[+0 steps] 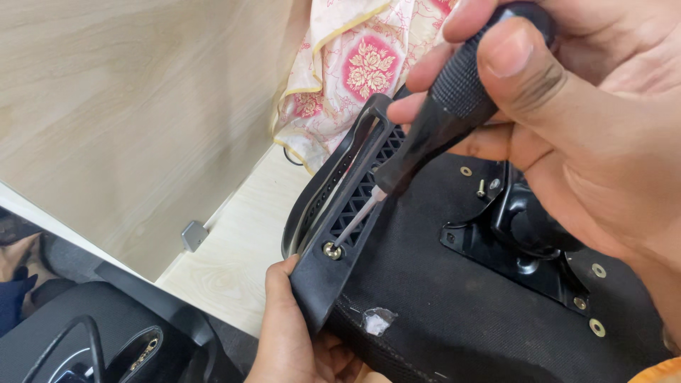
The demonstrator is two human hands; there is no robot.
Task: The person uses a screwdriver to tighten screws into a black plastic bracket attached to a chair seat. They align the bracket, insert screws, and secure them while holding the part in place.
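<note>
The left hand [287,340] clamps its fingers around the lower end of the black plastic armrest bracket [340,213], bracing it against the upturned black chair seat [454,312]. The right hand [567,113] has its fingers closed on the black-handled screwdriver [440,120], whose tip sits in the brass screw [331,250]. I judge a screw-turning step, calling for steady axial pressure.

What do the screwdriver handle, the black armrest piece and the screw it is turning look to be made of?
The screwdriver handle looks like black plastic or rubber, matt, with a knurled grip band. Its shaft looks like bare steel, bright and shiny. The armrest bracket seems to be moulded black plastic, semi-matt, with a lattice of openings. The screw appears metal with a brassy-silver gleam. The seat underside looks like black woven fabric.
</note>
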